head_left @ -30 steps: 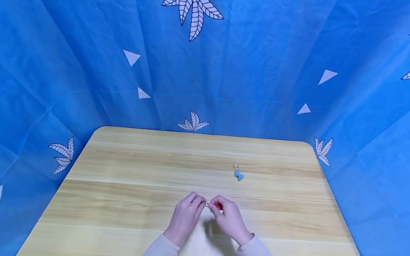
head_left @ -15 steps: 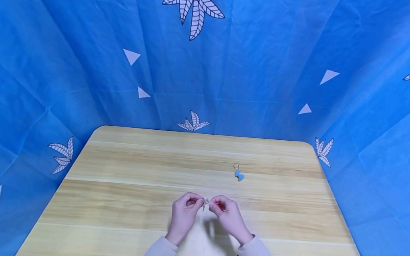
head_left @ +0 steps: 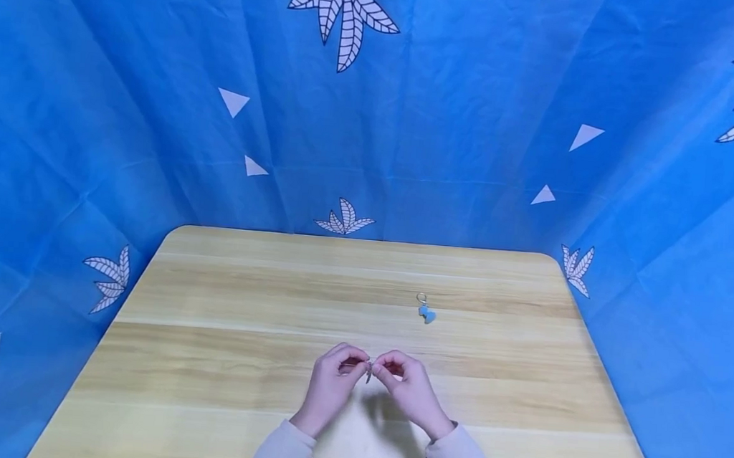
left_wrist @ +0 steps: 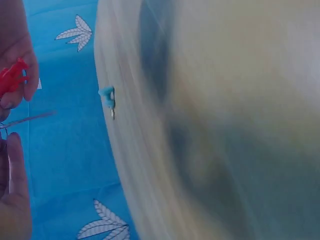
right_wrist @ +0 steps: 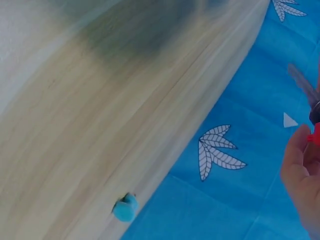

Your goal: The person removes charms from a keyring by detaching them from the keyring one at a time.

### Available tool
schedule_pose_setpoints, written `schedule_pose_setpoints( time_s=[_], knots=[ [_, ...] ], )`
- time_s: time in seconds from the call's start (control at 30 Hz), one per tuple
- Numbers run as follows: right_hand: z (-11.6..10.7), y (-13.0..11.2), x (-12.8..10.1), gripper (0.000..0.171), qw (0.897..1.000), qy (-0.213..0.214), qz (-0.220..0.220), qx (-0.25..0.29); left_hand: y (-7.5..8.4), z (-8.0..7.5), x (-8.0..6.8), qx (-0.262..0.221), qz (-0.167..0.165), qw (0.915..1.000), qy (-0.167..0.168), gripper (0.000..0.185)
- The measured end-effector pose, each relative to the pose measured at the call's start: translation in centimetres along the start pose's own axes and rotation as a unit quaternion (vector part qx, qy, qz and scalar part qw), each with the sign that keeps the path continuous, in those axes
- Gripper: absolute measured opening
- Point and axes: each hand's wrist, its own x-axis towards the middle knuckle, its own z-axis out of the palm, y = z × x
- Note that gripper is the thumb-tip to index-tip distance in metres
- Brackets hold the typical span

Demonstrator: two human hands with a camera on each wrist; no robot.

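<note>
Both hands meet above the near middle of the table. My left hand [head_left: 331,384] pinches a small metal key ring [left_wrist: 4,132] between thumb and fingers. A key [right_wrist: 301,82] with a thin grey blade juts from between the hands, pointing down toward me in the head view. My right hand [head_left: 409,390] holds a red figure-shaped keychain charm [left_wrist: 12,77] beside the ring. In the head view the fingers hide the charm. How ring, key and charm are joined is too small to tell.
A light blue bow-shaped keychain [head_left: 427,313] with a metal ring lies on the wooden table [head_left: 238,305], beyond the right hand. Blue cloth [head_left: 482,87] with white leaf prints rises behind the table and along both sides.
My left hand has turned and its fingers have shifted at the ring. The key blade now hangs in sight between the hands. The red charm has slipped from the head view behind my right fingers.
</note>
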Motion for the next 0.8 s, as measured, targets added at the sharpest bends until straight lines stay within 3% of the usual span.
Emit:
schedule_pose_setpoints(
  time_s=[0.1, 0.2, 0.4, 0.6, 0.67, 0.8],
  knots=[
    [-0.1, 0.0, 0.0, 0.011, 1.000, -0.016, 0.005, 0.026, 0.0, -0.1, 0.1, 0.060, 0.073, 0.9950, 0.030, 0.011],
    [-0.2, -0.2, 0.0, 0.013, 0.998, -0.029, 0.016, 0.054, 0.0, -0.1, 0.1, 0.067, 0.085, 0.9927, 0.053, 0.012],
    [-0.2, -2.5, -0.5, 0.013, 1.000, -0.002, 0.001, 0.031, 0.6, 0.0, 0.1, 0.006, 0.016, 0.9975, 0.069, 0.008],
    [0.0, -3.3, -0.7, 0.008, 0.998, 0.041, -0.042, -0.011, 2.9, -0.3, 0.1, -0.039, -0.037, 0.9957, 0.076, 0.005],
    [0.0, -3.2, -0.7, 0.008, 0.998, 0.047, -0.041, -0.011, 2.5, -0.1, 0.2, -0.072, -0.067, 0.9922, 0.077, 0.006],
    [0.0, -2.1, -0.3, 0.010, 0.998, 0.043, -0.022, 0.032, 1.7, 0.2, 0.2, -0.144, -0.140, 0.9768, 0.076, 0.012]
  ],
)
